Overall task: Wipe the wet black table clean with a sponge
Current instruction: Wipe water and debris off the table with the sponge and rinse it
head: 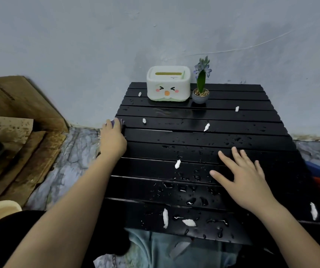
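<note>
Our left hand (112, 139) was at the left edge of the black table (252, 120), about halfway back. Its fingers were curled over a purple sponge (114, 122). The sponge was under our fingers, right at the table's edge, and only a small purple bit showed. Our right hand (246, 175) lay flat on the table, nearer to us, with its fingers spread wide and holding nothing. It was well apart from the sponge. The table was made of black slats and looked wet, with shiny water drops (191, 201) near our right hand. Small white scraps (177, 164) lay here and there on it. At the back stood a white box with a funny face (168, 84) and a little potted plant (200, 89) just beside it.
</note>
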Tool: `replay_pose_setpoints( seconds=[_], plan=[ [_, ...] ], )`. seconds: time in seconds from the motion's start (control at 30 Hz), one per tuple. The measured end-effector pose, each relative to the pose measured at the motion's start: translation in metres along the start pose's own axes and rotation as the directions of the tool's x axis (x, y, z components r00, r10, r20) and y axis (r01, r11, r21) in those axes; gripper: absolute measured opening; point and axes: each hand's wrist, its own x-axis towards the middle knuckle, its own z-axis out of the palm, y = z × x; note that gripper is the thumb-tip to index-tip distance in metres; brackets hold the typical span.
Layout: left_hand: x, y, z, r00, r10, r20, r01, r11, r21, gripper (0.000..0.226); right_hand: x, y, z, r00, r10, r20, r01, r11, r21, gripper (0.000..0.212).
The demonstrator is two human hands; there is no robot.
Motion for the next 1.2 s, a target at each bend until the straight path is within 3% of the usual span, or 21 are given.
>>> replay_pose_setpoints(
  seconds=[0.1, 0.3, 0.43, 0.5, 0.57, 0.63, 0.7, 0.77, 0.8, 0.87, 1.03, 1.2],
  plan=[
    [0.002, 0.024, 0.011, 0.999, 0.05, 0.001, -0.05, 0.998, 0.046, 0.057, 0.001, 0.0, 0.001, 1.0, 0.001, -0.002, -0.001, 1.0, 0.004, 0.073],
    [-0.02, 0.115, 0.013, 0.938, 0.331, 0.101, -0.32, 0.941, -0.109, 0.057, 0.0, -0.001, 0.002, 1.0, 0.001, -0.011, 0.0, 1.0, 0.03, 0.073],
    [-0.049, 0.167, 0.021, 0.794, 0.561, 0.233, -0.491, 0.819, -0.297, 0.067, 0.001, 0.0, 0.001, 1.0, -0.006, -0.018, 0.007, 0.999, 0.036, 0.073],
    [-0.056, 0.176, 0.025, 0.711, 0.659, 0.244, -0.497, 0.717, -0.489, 0.065, 0.0, 0.002, -0.002, 1.0, -0.019, -0.016, 0.019, 0.999, 0.046, 0.073],
    [-0.051, 0.168, 0.021, 0.761, 0.631, 0.15, -0.387, 0.628, -0.675, 0.061, 0.0, 0.007, -0.007, 0.999, -0.037, -0.039, 0.041, 0.995, 0.09, 0.072],
    [-0.035, 0.145, 0.012, 0.89, 0.456, 0.013, -0.305, 0.616, -0.726, 0.056, -0.002, 0.015, -0.013, 0.996, -0.028, -0.08, 0.038, 0.992, 0.124, 0.071],
    [-0.012, 0.11, 0.002, 0.977, 0.209, -0.027, -0.183, 0.775, -0.605, 0.056, -0.002, 0.024, -0.016, 0.995, -0.007, -0.099, 0.017, 0.995, 0.098, 0.072],
    [0.007, 0.073, -0.004, 1.0, 0.011, -0.01, -0.013, 0.945, -0.326, 0.05, -0.002, 0.029, -0.015, 0.996, 0.008, -0.094, 0.0, 0.996, 0.084, 0.074],
    [0.01, 0.06, -0.002, 1.0, -0.028, 0.007, 0.029, 0.979, -0.2, 0.048, -0.002, 0.03, -0.014, 0.996, 0.011, -0.091, -0.003, 0.996, 0.089, 0.074],
    [0.007, 0.059, 0.006, 0.999, 0.021, 0.027, -0.019, 0.997, -0.072, 0.048, -0.002, 0.029, -0.01, 0.996, 0.012, -0.093, -0.002, 0.995, 0.101, 0.074],
    [-0.006, 0.135, 0.021, 0.971, 0.232, 0.059, -0.231, 0.973, -0.021, 0.058, 0.0, 0.03, -0.007, 0.995, 0.015, -0.098, -0.004, 0.993, 0.115, 0.073],
    [-0.032, 0.224, 0.035, 0.856, 0.482, 0.187, -0.472, 0.876, -0.097, 0.063, -0.001, 0.031, -0.006, 0.994, 0.009, -0.108, 0.003, 0.994, 0.111, 0.074]
  ],
)
